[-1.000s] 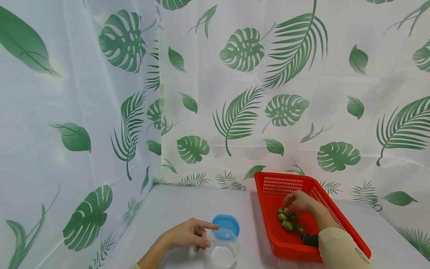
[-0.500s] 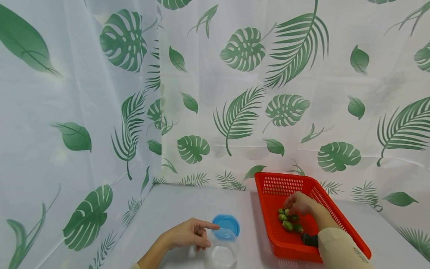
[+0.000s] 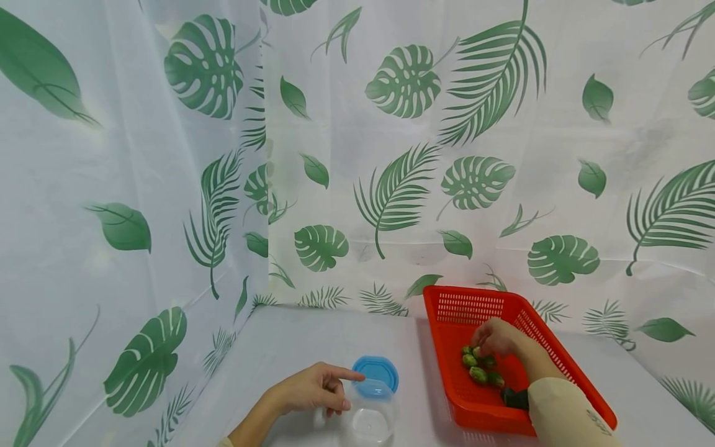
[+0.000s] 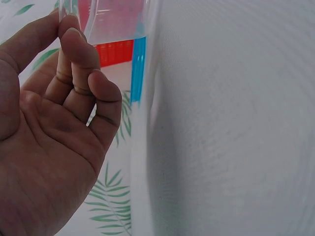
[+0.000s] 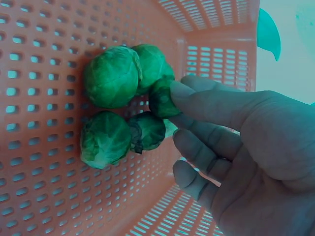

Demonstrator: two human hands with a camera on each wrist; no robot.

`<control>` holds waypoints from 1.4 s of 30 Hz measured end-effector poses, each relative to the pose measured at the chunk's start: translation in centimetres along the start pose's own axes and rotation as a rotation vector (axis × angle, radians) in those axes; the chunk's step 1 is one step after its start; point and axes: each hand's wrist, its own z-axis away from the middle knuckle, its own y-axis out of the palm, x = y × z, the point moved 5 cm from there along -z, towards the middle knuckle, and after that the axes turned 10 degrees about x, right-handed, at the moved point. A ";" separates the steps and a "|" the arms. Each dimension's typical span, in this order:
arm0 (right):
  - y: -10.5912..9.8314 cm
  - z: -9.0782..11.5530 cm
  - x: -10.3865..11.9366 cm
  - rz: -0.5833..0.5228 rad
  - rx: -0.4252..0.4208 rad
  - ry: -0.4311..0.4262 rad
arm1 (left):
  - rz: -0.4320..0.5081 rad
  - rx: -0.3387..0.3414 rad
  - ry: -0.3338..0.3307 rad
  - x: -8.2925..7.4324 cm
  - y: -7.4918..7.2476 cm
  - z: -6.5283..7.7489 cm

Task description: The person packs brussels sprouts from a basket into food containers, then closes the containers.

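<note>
My left hand pinches the rim of a clear plastic container on the table. In the left wrist view its thumb and fingers meet at the container's wall. My right hand is inside a red perforated basket. Between thumb and forefinger it pinches a small Brussels sprout, partly hidden by the thumb. Several more Brussels sprouts lie close by, among them a large one and a paler one.
A blue lid lies just behind the clear container. The white tabletop stretches left of the basket. Leaf-printed curtains stand along the back and left side.
My right hand has edged slightly within the basket, its fingertips staying at the sprouts. The left hand and the container have not moved.
</note>
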 end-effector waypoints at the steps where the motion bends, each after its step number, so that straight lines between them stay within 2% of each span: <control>1: 0.0 0.0 0.0 0.001 -0.001 -0.005 | 0.000 0.001 0.000 0.0 0.0 0.0; 6: -0.1 -0.1 0.1 -0.007 -0.014 -0.046 | 0.000 0.000 0.001 0.0 0.0 0.0; 16: -0.9 -0.4 0.4 -0.045 -0.130 -0.110 | 0.013 -0.006 -0.012 -0.2 0.0 0.1; 24: -1.3 -0.3 1.3 -0.042 -0.163 -0.145 | 0.012 -0.011 -0.013 -0.4 0.1 0.2; 28: -1.6 -0.2 2.4 -0.049 -0.196 -0.176 | 0.010 -0.009 -0.003 -0.6 0.1 0.2; 37: -2.0 0.5 7.0 0.031 -0.237 -0.318 | 0.005 -0.003 0.008 -0.9 0.2 0.2; 42: -1.8 0.8 9.0 0.034 -0.241 -0.397 | 0.018 -0.003 0.003 -0.5 0.3 0.2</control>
